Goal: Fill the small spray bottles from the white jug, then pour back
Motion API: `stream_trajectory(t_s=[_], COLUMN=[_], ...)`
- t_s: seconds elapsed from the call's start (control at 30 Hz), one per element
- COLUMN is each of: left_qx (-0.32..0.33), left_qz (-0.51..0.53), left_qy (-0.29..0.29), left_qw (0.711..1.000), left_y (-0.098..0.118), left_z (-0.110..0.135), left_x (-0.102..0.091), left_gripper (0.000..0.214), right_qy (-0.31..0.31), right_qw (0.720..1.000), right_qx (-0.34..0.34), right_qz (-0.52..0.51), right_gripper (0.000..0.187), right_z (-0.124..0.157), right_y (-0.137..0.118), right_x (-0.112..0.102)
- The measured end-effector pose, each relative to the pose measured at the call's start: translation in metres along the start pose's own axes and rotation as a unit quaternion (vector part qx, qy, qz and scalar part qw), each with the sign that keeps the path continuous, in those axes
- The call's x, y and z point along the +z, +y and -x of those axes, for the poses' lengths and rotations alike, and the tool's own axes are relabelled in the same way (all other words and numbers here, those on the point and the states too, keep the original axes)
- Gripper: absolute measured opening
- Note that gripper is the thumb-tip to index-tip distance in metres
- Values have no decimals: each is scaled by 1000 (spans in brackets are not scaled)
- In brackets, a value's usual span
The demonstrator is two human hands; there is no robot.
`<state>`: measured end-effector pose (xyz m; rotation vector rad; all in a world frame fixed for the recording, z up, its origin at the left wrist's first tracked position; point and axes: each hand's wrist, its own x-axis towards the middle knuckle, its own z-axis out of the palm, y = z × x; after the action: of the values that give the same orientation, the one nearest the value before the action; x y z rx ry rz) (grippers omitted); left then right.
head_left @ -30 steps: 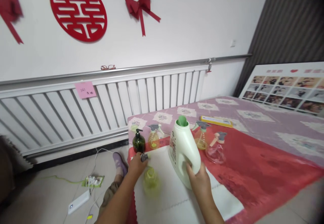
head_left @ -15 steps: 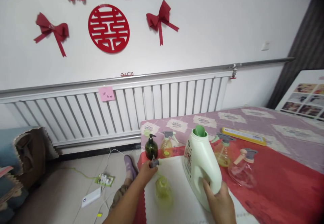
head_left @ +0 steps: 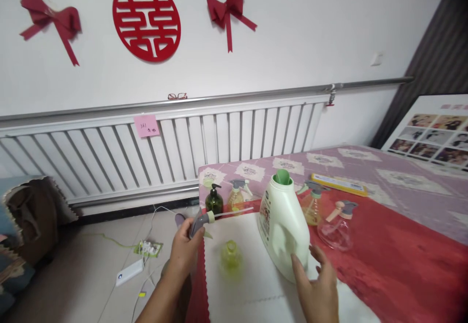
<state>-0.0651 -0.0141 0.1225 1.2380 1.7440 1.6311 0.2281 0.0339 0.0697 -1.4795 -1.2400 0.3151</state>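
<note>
My left hand point(head_left: 188, 245) is closed around a grey spray-bottle trigger head point(head_left: 200, 223), its thin dip tube pointing right, over the table's left edge. Below and to the right of it stands a yellow-green bottle point(head_left: 231, 259) without a top, slightly blurred. A large pale green detergent jug point(head_left: 285, 225) with a green spout stands upright on the white cloth. Beside its handle is my right hand point(head_left: 317, 279), fingers apart and holding nothing. Right of the jug are a yellow spray bottle point(head_left: 313, 208) and a clear spray bottle point(head_left: 335, 230).
A dark green pump bottle point(head_left: 214, 201) and another yellow spray bottle point(head_left: 236, 197) stand at the table's back left. A yellow-edged flat box point(head_left: 339, 185) lies behind. A white radiator point(head_left: 219, 138) runs along the wall. Cables and a power bank point(head_left: 129, 272) lie on the floor.
My right hand has let go of the jug handle and opened. My left hand has moved left with the trigger head, turning it so its tube points right. The camera view has shifted.
</note>
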Motion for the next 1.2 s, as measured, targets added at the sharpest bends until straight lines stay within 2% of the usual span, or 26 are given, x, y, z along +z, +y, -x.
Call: stream_trajectory(t_s=[0.07,0.1,0.17,0.23,0.4,0.5,0.57,0.67,0.77,0.87,0.93,1.0,1.1,1.2], left_qx=[27,44,88,144,261,294,307,282,186,70,30,38,39,42], left_qz=[-22,-40,-80,-131,-173,-170,-154,-114,-75,-75,-86,-99,-118,-123], left_qy=[10,8,-7,-37,-77,-84,-80,-41,-13,-93,-127,-142,-161,-147], left_qw=[999,998,993,980,947,937,936,952,979,990,988,984,979,981], left_y=[16,24,39,52,67,69,68,63,47,17,-8,-32,-55,-62], left_z=[7,10,18,25,39,43,43,39,32,28,31,37,46,50], left_x=[-9,-12,-16,-15,-5,2,3,1,2,12,23,36,53,65], left_gripper=[25,24,18,14,18,17,18,38,62,66,74,79,82,75], right_qy=[32,22,-26,-76,-148,-182,-198,-196,-185,-171,-159,-156,-162,-171], right_qw=[996,990,968,945,892,867,862,881,931,967,964,948,932,928], right_qx=[-85,-138,-249,-319,-427,-465,-467,-428,-303,-119,-28,22,50,65], right_qz=[2,-1,-10,-15,7,0,-16,-50,-85,-144,-212,-275,-320,-325], right_gripper=[59,50,33,29,37,31,28,26,25,28,30,29,27,26], right_z=[10,14,20,22,18,13,10,4,-2,-5,-6,-5,-3,1], right_y=[-13,-23,-48,-76,-130,-144,-146,-139,-127,-117,-115,-116,-122,-127], right_x=[-7,-11,-14,-14,-3,3,6,7,5,-1,-4,-5,-3,1])
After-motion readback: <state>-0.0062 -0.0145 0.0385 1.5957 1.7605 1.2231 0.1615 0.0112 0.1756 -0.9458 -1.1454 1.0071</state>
